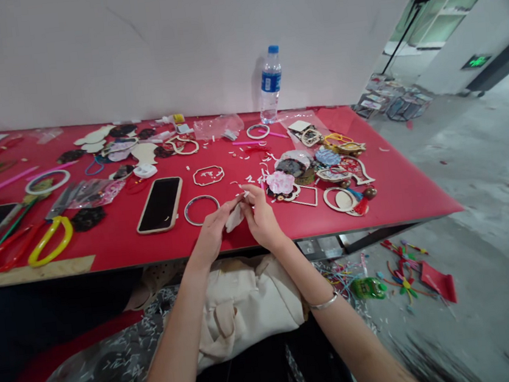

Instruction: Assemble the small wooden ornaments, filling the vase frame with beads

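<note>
My left hand (215,229) and my right hand (261,218) meet over the front edge of the red table. Between them is a small flat whitish piece (234,218), its kind unclear. The left fingers close on its upper edge, while the right fingers are bent in a pinch at its other side; what lies at those fingertips is too small to name. Just left of my hands lies a round ring frame (201,198). A phone (160,205) with a dark screen rests farther left. White scraps (256,177) are scattered beyond my fingers.
Scissors with yellow and red handles (53,238) lie at left. A water bottle (270,85) stands by the wall. Decorated pieces and frames (295,168) crowd the right side. A cream bag (250,314) is on my lap; a green bottle (369,288) lies on the floor.
</note>
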Demonstrator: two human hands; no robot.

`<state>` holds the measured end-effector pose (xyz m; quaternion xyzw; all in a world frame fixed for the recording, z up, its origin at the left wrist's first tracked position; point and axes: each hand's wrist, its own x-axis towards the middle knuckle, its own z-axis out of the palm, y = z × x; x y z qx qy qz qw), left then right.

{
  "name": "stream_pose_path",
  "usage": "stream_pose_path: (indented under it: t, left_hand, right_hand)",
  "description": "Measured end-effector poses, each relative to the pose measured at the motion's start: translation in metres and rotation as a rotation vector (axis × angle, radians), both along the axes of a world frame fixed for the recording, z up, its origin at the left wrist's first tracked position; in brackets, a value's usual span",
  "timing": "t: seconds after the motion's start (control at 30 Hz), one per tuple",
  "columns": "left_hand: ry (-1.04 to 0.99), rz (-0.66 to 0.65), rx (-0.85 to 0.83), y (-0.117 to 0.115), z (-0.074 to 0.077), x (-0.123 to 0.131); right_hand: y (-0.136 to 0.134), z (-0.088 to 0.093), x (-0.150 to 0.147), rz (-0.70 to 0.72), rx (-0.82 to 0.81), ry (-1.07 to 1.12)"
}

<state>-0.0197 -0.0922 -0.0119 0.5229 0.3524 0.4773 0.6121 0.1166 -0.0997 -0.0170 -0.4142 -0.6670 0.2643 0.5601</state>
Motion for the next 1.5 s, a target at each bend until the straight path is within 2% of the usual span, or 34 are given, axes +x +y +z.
stream_pose_path:
  t: [0.27, 0.47, 1.07, 1.27, 1.5]
  left_hand:
    - [0.054, 0.014, 0.043, 0.0003, -0.0033, -0.0008]
    - [0.012, 0.002, 0.035, 0.0007, -0.0051, -0.0001]
    - [-0.04, -0.019, 0.008, -0.0019, -0.0002, 0.0019]
    - [-0.061, -0.027, 0.022, -0.0015, -0.0016, 0.0013]
    - [-0.035, -0.018, 0.016, -0.0006, -0.0026, 0.0019]
  right_hand:
    - [0.0024, -0.001, -0.0005, -0.041, 0.023, -0.008]
    - [0.0025, -0.0005, 0.0, 0.001, 0.022, -0.02]
    - [0.001, -0.0025, 0.0016, -0.062, 0.062, -0.052]
    - [0.0004, 0.0006, 0.0007, -0.033, 0.103, -0.052]
    - [0.0023, -0.0038, 0.0002, -0.044, 0.098, -0.062]
